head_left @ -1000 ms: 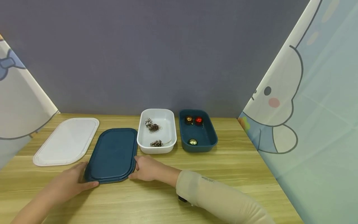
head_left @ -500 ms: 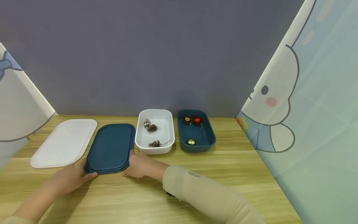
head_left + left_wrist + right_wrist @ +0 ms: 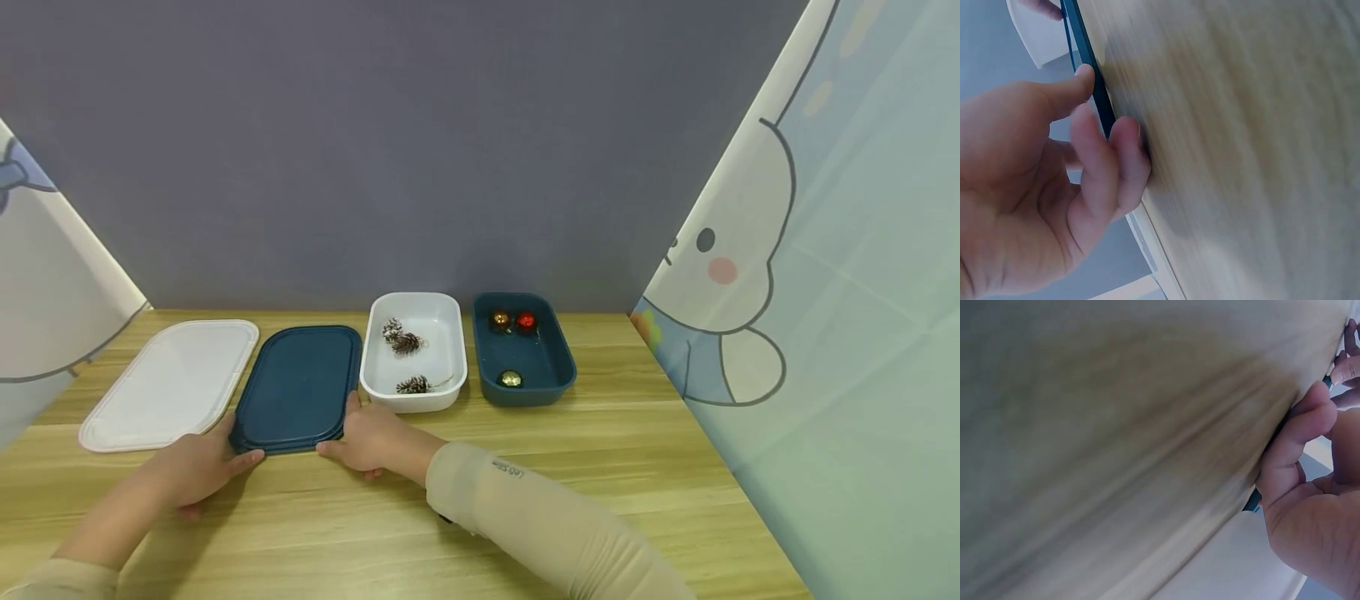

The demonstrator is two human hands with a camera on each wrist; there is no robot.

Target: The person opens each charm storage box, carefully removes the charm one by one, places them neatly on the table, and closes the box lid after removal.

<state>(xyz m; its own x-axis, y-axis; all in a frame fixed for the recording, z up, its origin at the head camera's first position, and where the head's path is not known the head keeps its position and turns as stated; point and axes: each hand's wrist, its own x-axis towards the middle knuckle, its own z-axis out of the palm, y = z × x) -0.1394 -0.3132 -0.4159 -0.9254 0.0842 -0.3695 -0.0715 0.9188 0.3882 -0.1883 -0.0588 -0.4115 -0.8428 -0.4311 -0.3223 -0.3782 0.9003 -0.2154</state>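
Note:
A dark blue lid point(image 3: 300, 385) with rounded corners lies flat beside the white lid point(image 3: 171, 383) in the head view. My left hand point(image 3: 193, 468) holds its front left corner, thumb along the front edge and fingers at the left side. In the left wrist view the left thumb point(image 3: 1072, 94) meets the lid's thin edge point(image 3: 1099, 94), and the lower fingers curl near the tabletop. Opposite, my right hand point(image 3: 367, 437) holds the front right corner, index finger at the right side and thumb at the front. The right wrist view shows that hand point(image 3: 1297, 462) hiding most of the lid.
Right of the blue lid stands a white box point(image 3: 414, 403) with several pinecones point(image 3: 407, 343) inside. Beside it is a dark blue box point(image 3: 528, 397) holding a red ball ornament point(image 3: 527, 322) and two gold ones. A grey wall point(image 3: 450, 150) rises behind the wooden table point(image 3: 525, 467).
Both hands have moved the blue lid back, away from the person, until its far edge lies nearly level with the white lid's. The boxes and white lid stay in place.

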